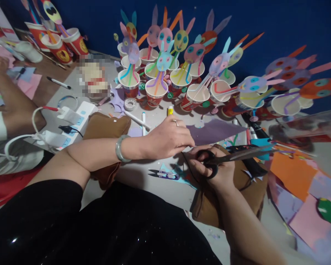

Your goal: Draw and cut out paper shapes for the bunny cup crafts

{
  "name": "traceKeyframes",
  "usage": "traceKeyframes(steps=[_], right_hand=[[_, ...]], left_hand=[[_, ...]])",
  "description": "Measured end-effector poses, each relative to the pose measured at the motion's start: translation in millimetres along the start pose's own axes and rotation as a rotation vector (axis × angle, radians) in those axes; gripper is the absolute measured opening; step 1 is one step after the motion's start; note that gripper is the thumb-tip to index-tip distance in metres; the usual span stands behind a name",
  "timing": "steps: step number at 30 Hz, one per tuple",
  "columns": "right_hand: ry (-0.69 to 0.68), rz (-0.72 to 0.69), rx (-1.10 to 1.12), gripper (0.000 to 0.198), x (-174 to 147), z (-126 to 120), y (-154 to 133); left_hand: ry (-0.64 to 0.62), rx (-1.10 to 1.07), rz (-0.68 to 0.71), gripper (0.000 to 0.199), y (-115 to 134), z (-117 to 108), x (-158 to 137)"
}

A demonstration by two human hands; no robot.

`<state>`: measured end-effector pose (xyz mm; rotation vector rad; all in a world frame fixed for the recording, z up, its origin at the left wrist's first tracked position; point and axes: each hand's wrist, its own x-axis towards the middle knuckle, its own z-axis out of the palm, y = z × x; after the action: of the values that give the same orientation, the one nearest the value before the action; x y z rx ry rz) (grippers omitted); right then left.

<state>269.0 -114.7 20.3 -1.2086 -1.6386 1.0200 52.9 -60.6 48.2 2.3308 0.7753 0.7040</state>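
My right hand is wrapped round the black handles of a pair of scissors, whose blades point to the right. Just left of it, my left hand is closed with bent fingertips close to the right thumb; whatever is between them is hidden. Below the hands, blue-handled thread snips lie beside light-blue paper scraps. A purple sheet of paper is just beyond the fingers. Brown cushions lie under both forearms.
Paper cups with paper rabbit heads on coloured straws line the back. A power strip with plugs is at the left, near another person's arm. A tape roll and markers lie in the middle; orange paper is at the right.
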Motion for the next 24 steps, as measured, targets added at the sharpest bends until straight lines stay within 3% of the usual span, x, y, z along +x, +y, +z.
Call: traceKeyframes(steps=[3,8,17,21,24], right_hand=[[0.066,-0.026,-0.021,0.037,-1.5,0.9,-0.2],[0.071,-0.079,0.005,0.030,-3.8,4.3,2.0],[0.081,-0.158,0.060,0.025,-2.5,7.3,-0.3],[0.119,-0.108,0.070,0.029,-1.1,5.6,0.2],[0.046,-0.064,0.078,0.031,0.1,2.0,4.0]], left_hand=[[-0.048,0.036,0.042,0.015,0.9,6.4,-2.8],[-0.111,-0.095,-0.016,0.010,-1.7,15.2,-3.5],[-0.107,-0.429,-0.199,0.010,-5.5,18.5,0.5],[-0.075,-0.580,-0.270,0.013,-9.5,17.7,4.6],[-0.002,-0.761,-0.332,0.019,-11.2,12.5,8.7]])
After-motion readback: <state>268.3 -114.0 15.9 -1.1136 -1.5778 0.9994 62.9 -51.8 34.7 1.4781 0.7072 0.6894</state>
